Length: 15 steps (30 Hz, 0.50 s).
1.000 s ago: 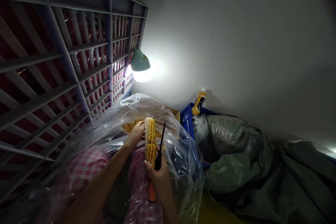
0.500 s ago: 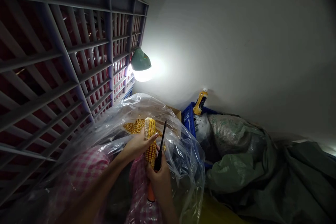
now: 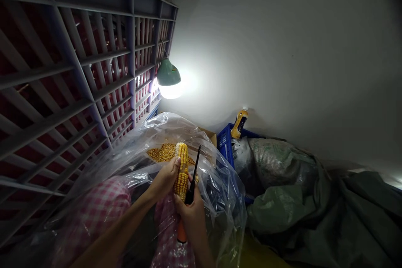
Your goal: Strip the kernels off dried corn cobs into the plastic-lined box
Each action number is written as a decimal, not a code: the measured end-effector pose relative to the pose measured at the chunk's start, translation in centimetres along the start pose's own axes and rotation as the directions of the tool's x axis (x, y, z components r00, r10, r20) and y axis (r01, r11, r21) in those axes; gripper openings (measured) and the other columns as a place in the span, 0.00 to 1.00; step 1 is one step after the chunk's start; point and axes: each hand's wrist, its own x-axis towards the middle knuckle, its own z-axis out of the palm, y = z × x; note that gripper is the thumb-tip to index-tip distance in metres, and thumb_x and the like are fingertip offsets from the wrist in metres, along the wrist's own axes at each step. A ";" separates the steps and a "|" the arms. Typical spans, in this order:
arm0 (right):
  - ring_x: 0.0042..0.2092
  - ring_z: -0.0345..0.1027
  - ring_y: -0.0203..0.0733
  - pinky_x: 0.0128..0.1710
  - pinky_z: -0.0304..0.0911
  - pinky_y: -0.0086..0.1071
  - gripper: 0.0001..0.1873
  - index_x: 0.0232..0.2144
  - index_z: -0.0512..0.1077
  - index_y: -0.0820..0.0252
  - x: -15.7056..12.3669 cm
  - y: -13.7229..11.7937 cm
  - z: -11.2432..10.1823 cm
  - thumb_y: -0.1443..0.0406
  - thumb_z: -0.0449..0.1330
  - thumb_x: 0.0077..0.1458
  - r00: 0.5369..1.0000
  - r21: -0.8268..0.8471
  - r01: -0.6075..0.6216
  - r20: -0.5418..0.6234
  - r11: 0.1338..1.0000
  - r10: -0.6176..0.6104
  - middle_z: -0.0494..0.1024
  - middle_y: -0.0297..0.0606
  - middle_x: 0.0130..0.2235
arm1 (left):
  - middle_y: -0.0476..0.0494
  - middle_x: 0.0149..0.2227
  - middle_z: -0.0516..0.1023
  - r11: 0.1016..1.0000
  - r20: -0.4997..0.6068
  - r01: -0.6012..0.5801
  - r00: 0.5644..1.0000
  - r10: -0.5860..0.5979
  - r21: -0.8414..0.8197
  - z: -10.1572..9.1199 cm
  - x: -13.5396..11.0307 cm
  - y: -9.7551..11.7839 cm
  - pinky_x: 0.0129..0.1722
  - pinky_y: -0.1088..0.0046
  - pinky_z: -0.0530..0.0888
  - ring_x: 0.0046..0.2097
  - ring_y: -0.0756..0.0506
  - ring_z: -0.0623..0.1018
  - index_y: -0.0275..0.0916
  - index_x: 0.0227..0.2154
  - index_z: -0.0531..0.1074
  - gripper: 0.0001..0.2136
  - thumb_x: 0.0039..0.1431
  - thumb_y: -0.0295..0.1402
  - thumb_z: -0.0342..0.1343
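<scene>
An ear of corn [image 3: 181, 176] stands nearly upright between my hands, yellow with a pale bare strip along its upper left side. My left hand [image 3: 168, 178] is closed around its left side, thumb pressed on the kernels. My right hand [image 3: 192, 205] grips a screwdriver [image 3: 190, 194] with an orange and black handle and a dark shaft pointing up, and its fingers also touch the lower end of the ear. Behind the ear, loose corn kernels [image 3: 161, 153] lie in a clear plastic bag [image 3: 216, 188] spread over my lap.
A slatted plastic crate wall [image 3: 75, 50] rises at left, with a lit lamp [image 3: 168, 77] hanging from it. At right, a blue crate [image 3: 224, 140], a yellow bottle [image 3: 239, 123], a filled sack [image 3: 279, 159] and dark green cloth [image 3: 351, 213] lie along the pale wall [image 3: 282, 50].
My left thumb has drawn back from across the ear to its left edge. The ear tilts slightly more to the right, and the screwdriver stays in my right hand.
</scene>
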 end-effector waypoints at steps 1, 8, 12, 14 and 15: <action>0.50 0.68 0.45 0.48 0.64 0.34 0.31 0.53 0.63 0.62 0.0 0.1 0.0 0.65 0.62 0.46 1.000 0.005 0.009 -0.008 1.000 -0.009 0.73 0.43 0.49 | 0.46 0.25 0.74 1.000 -0.016 -0.013 1.000 0.014 0.011 0.0 -0.1 0.1 0.29 0.69 0.70 0.28 0.44 0.74 0.40 0.28 0.65 0.16 0.55 0.49 0.46; 0.44 0.71 0.47 0.44 0.67 0.35 0.28 0.49 0.68 0.61 0.0 0.5 0.5 0.62 0.65 0.43 0.993 0.048 0.092 -0.084 0.995 -0.088 0.78 0.43 0.41 | 0.46 0.25 0.72 0.992 -0.086 -0.076 0.993 0.085 0.103 -0.1 0.1 1.0 0.31 0.69 0.71 0.31 0.44 0.73 0.40 0.26 0.66 0.15 0.53 0.48 0.48; 0.45 0.71 0.49 0.47 0.66 0.38 0.28 0.48 0.70 0.59 -0.2 -0.3 0.8 0.62 0.66 0.41 0.994 0.044 0.079 -0.080 0.996 -0.075 0.77 0.41 0.43 | 0.48 0.25 0.72 0.994 -0.120 0.066 0.990 -0.076 -0.083 0.3 0.5 1.3 0.30 0.69 0.72 0.29 0.45 0.74 0.39 0.32 0.64 0.18 0.47 0.50 0.54; 0.48 0.69 0.48 0.49 0.64 0.37 0.30 0.48 0.69 0.56 -0.3 -0.7 0.8 0.62 0.68 0.39 0.997 0.058 0.066 -0.055 0.996 -0.063 0.76 0.39 0.46 | 0.50 0.23 0.72 0.973 -0.047 0.162 0.984 -0.172 -0.162 0.6 0.5 1.4 0.26 0.69 0.72 0.25 0.46 0.73 0.39 0.33 0.63 0.19 0.46 0.49 0.56; 0.49 0.69 0.47 0.50 0.64 0.37 0.28 0.48 0.70 0.55 -0.4 -0.9 0.6 0.62 0.67 0.41 0.998 0.077 0.057 -0.040 0.995 -0.054 0.76 0.38 0.47 | 0.49 0.22 0.72 0.964 0.004 0.193 0.981 -0.196 -0.185 0.6 0.4 1.5 0.25 0.69 0.72 0.24 0.45 0.73 0.40 0.31 0.64 0.18 0.46 0.49 0.56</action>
